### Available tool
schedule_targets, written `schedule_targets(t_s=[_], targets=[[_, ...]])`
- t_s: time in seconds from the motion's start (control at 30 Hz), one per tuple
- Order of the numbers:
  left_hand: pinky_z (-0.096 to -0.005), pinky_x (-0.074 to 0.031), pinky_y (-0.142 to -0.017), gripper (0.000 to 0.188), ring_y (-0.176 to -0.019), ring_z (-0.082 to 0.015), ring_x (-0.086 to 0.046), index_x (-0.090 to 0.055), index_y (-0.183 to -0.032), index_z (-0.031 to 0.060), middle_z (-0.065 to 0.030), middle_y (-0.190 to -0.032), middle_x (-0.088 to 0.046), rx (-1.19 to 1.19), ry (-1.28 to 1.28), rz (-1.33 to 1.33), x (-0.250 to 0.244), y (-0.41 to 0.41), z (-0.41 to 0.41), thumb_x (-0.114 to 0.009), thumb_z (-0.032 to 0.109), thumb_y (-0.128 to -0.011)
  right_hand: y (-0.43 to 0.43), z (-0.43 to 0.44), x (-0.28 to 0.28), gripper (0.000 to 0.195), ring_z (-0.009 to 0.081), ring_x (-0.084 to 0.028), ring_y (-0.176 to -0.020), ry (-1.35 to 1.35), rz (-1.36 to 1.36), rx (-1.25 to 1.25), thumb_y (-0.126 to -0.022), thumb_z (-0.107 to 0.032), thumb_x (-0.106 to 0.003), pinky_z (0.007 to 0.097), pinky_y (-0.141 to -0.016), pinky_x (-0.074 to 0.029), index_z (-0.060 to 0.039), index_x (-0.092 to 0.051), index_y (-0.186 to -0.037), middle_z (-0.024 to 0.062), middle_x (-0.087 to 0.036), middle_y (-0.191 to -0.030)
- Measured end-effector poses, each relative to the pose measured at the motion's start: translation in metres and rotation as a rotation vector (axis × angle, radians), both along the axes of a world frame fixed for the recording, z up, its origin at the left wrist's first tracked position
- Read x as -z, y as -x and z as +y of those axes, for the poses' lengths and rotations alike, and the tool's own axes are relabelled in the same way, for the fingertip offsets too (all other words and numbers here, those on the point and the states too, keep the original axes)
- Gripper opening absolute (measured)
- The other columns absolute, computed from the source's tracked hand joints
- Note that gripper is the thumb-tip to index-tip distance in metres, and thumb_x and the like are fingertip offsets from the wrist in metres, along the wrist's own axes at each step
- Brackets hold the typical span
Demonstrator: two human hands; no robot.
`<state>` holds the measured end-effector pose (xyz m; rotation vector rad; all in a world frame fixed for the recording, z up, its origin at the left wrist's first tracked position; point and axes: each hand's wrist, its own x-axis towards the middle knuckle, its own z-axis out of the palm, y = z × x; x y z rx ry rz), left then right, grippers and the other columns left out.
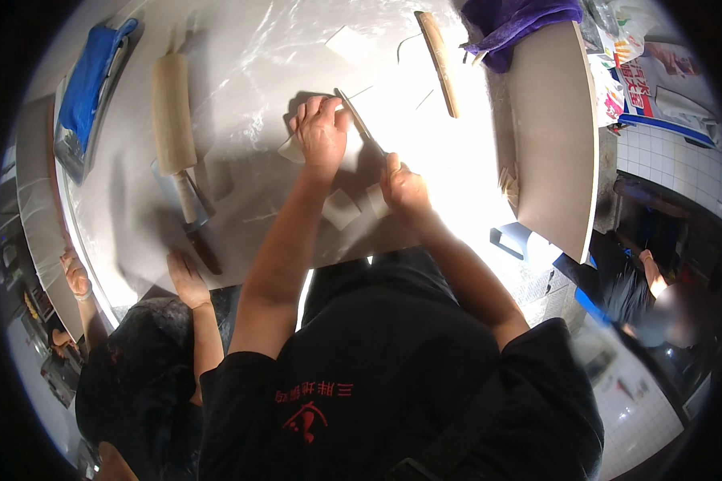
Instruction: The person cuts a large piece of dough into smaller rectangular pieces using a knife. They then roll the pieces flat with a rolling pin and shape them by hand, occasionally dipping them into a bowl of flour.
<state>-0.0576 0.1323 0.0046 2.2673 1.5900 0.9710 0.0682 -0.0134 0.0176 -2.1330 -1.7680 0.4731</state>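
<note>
My right hand (404,185) is closed around the handle of a knife (361,125), its blade pointing up and left across the floured table (240,78). My left hand (322,129) lies bent-fingered over a flat piece of dough (291,150), its thumb side close to the blade. How much dough lies under that hand is hidden. Two pale cut dough pieces (341,209) lie near the table's front edge, one of them partly behind my right hand. Another squarish dough piece (345,44) lies farther back.
A large rolling pin (174,114) lies at left over a broad metal blade with a wooden handle (203,251). A blue cloth (90,84) covers a tray. At right are a wooden stick (438,63), a purple cloth (517,24) and a raised board (550,132). A co-worker's hands (188,279) rest at left.
</note>
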Motion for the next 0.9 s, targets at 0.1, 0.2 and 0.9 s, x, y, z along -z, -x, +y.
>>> schedule_targets(t_s=[0.1, 0.2, 0.9], targets=[[-0.0395, -0.038, -0.082, 0.019, -0.094, -0.0226, -0.056, -0.068, -0.093, 0.0169, 0.0016, -0.097, -0.062, -0.02, 0.002, 0.038, 0.002, -0.004, 0.0, -0.07, 0.018, -0.075, -0.001, 0.0, 0.001, 0.015, 0.0375, -0.062, -0.057, -0.01, 0.001, -0.003, -0.092, -0.013, -0.055, 0.0451, -0.049, -0.05, -0.0012, -0.049, -0.1, 0.0198, -0.061, -0.072], [-0.0396, -0.038, -0.083, 0.018, -0.094, -0.0224, -0.056, -0.068, -0.092, 0.0169, 0.0016, -0.097, -0.062, -0.037, -0.034, 0.037, 0.002, -0.006, 0.0, -0.07, 0.018, -0.074, -0.002, -0.001, 0.001, 0.013, 0.0371, -0.062, -0.057, -0.036, 0.009, -0.01, -0.093, -0.013, -0.054, 0.0448, -0.049, -0.05, -0.0022, -0.049, -0.099, 0.0196, -0.061, -0.073], [-0.039, -0.038, -0.09, 0.028, -0.103, -0.0215, -0.055, -0.067, -0.098, 0.0222, 0.0036, -0.105, -0.06, -0.036, 0.096, 0.151, 0.002, -0.006, -0.001, -0.077, 0.02, -0.071, 0.0, 0.011, 0.012, 0.011, 0.0355, -0.063, -0.057, 0.056, -0.013, -0.034, -0.092, -0.01, -0.051, 0.0438, -0.049, -0.052, -0.0012, -0.047, -0.096, 0.0188, -0.062, -0.07]])
